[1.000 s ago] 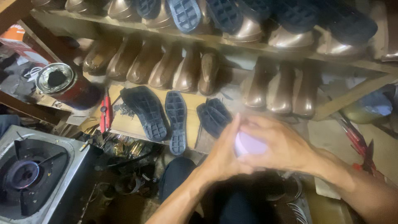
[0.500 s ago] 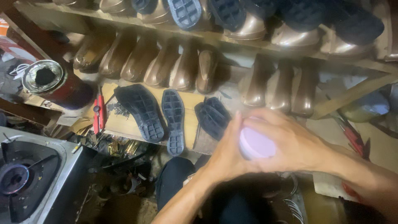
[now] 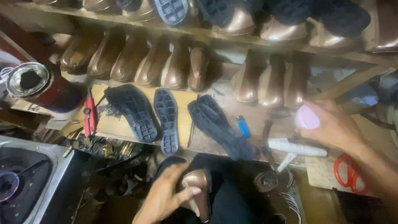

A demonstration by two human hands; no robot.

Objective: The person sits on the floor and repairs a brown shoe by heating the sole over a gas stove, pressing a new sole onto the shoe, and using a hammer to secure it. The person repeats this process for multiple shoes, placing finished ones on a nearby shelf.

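My right hand point(image 3: 338, 126) is out at the right and holds a small pale pink round container point(image 3: 307, 118) above the wooden bench point(image 3: 116, 128). My left hand point(image 3: 163, 197) is low at the centre, fingers spread over the toe of a bronze-coloured shoe last point(image 3: 198, 186) that rests on my dark-clothed lap. Three black rubber soles point(image 3: 132, 112) lie tread-up on the bench ahead of me. A white rolled tube point(image 3: 296, 148) lies just below my right hand.
Rows of bronze lasts point(image 3: 137, 58) fill two shelves at the back. A blue lighter point(image 3: 243, 126), red pliers point(image 3: 88, 114), red-handled scissors point(image 3: 348, 172), a tin can point(image 3: 29, 79) and a gas burner point(image 3: 16, 182) at the lower left surround the bench.
My hands, which were together on the pink container, have parted. The right hand carried it to the right; the left dropped down onto the last on my lap.
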